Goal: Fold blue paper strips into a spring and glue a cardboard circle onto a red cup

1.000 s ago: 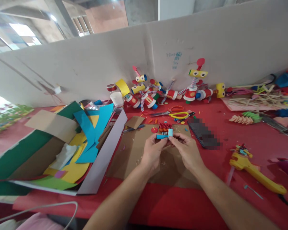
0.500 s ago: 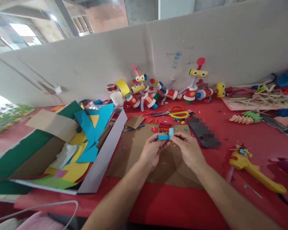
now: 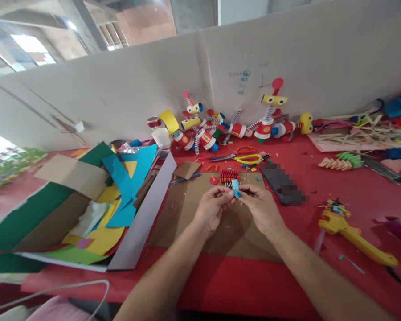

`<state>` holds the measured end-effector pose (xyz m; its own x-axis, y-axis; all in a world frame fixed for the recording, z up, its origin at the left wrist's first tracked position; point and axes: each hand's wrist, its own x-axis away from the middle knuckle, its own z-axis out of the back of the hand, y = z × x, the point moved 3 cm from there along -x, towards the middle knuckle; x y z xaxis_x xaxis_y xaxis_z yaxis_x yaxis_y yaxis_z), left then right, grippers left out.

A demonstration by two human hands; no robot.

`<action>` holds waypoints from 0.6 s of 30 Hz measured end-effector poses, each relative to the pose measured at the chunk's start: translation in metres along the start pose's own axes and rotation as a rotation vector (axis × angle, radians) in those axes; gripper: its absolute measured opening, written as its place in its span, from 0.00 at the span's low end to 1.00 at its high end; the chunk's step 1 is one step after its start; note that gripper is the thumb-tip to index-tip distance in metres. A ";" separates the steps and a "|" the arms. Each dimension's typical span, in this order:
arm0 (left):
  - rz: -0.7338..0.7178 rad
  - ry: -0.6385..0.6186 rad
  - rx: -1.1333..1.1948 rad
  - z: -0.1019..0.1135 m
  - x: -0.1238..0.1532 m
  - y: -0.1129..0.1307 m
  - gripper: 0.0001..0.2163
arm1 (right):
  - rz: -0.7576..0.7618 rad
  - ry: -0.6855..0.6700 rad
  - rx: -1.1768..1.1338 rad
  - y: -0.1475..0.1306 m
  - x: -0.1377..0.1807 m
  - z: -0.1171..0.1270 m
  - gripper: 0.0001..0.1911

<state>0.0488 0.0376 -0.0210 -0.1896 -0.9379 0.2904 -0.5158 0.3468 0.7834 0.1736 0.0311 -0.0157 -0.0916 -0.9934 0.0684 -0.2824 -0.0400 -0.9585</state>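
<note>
Both hands meet over a brown cardboard sheet (image 3: 187, 214) on the red table. My left hand (image 3: 212, 209) and my right hand (image 3: 259, 208) pinch a small light-blue paper strip (image 3: 235, 187) between their fingertips; the strip stands nearly upright. Just beyond it lie a red folded paper spring (image 3: 229, 175) and a small red paper disc (image 3: 214, 180).
An open box of coloured paper sheets (image 3: 87, 209) fills the left. Scissors with yellow handles (image 3: 247, 159), a dark phone (image 3: 282, 183) and a yellow glue gun (image 3: 352, 234) lie to the right. Paper-cup robot figures (image 3: 234, 125) line the white partition behind.
The blue strip lay sideways between my fingers; now it is folded or turned upright and looks shorter. Both hands stayed in place over the cardboard.
</note>
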 end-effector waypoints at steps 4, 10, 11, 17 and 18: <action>0.006 -0.012 -0.016 -0.002 0.001 0.005 0.09 | 0.015 -0.026 0.047 -0.003 0.000 0.001 0.09; 0.030 -0.031 -0.012 0.000 -0.002 0.006 0.09 | 0.076 -0.091 0.115 -0.007 0.000 0.000 0.10; 0.024 -0.038 -0.008 0.000 -0.003 0.006 0.09 | 0.099 -0.103 0.137 -0.009 0.000 0.000 0.09; -0.028 -0.031 0.006 -0.001 -0.005 0.006 0.11 | 0.173 -0.147 0.227 -0.016 0.001 0.000 0.10; -0.042 -0.022 0.010 -0.001 -0.005 0.006 0.11 | 0.164 -0.164 0.216 -0.017 0.002 -0.001 0.11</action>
<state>0.0479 0.0444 -0.0169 -0.1860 -0.9515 0.2449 -0.5323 0.3071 0.7888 0.1772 0.0302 0.0007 0.0414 -0.9918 -0.1212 -0.0660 0.1183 -0.9908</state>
